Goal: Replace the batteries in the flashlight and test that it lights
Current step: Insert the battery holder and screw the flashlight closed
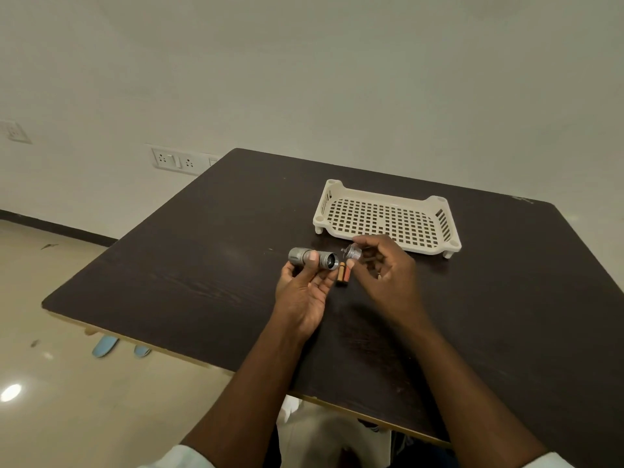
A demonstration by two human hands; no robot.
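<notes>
Left hand (302, 288) grips flashlight (312, 259); batteries (342, 278) beside it

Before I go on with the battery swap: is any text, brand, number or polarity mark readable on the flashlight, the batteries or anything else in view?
None can be read.
Flashlight body, held in the left hand: no marking legible.
Cap, pinched in the right hand: blurred, nothing legible.
Batteries on the table: label too small and blurred; polarity marks not visible.
Tray: no text visible.
Wall sockets: no readable markings.
</notes>
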